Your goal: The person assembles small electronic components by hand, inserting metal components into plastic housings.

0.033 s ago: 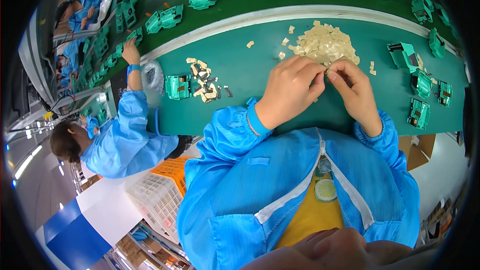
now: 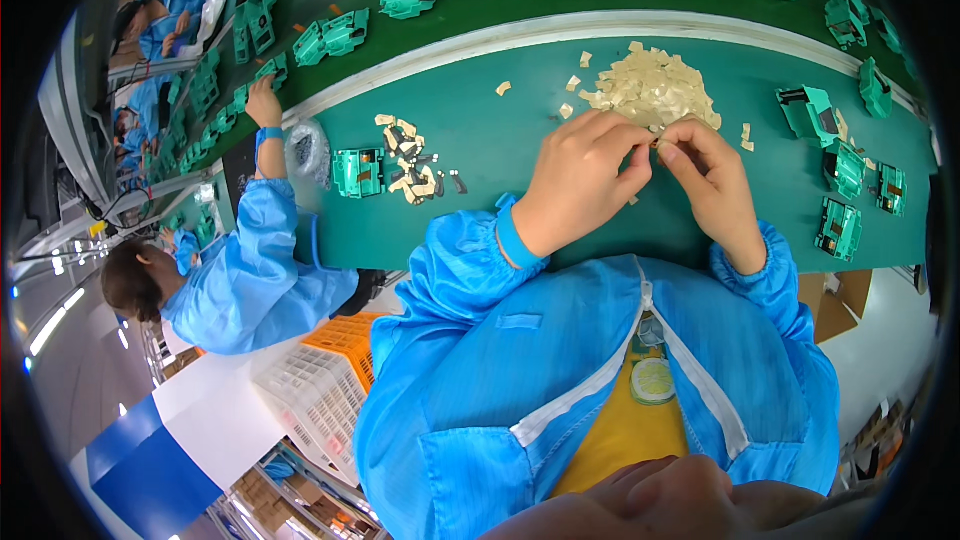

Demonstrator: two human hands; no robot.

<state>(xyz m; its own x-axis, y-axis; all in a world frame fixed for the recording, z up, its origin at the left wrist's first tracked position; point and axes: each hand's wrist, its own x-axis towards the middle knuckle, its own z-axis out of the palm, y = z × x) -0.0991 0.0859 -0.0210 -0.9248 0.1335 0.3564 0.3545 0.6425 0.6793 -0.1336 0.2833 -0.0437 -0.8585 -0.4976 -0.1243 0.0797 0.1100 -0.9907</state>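
My left hand (image 2: 583, 183) and my right hand (image 2: 716, 183) meet at the fingertips over the green tabletop (image 2: 480, 130). Both are closed in a pinch around something tiny that the fingers mostly hide. Just beyond them lies a heap of small cream-coloured pieces (image 2: 660, 85), with a few loose ones beside it. To the left is a smaller cluster of black and cream pieces (image 2: 408, 162), next to a green plastic housing (image 2: 357, 173). Several more green housings (image 2: 838, 228) rest at the right end of the table.
Past a pale rail (image 2: 500, 38), a dark green belt (image 2: 455, 25) carries a row of green housings. A co-worker in blue (image 2: 250, 275) reaches toward it on the left. A clear plastic bag (image 2: 308, 153) lies nearby. White and orange crates (image 2: 310, 385) stand below; a cardboard box (image 2: 842, 302) is at right.
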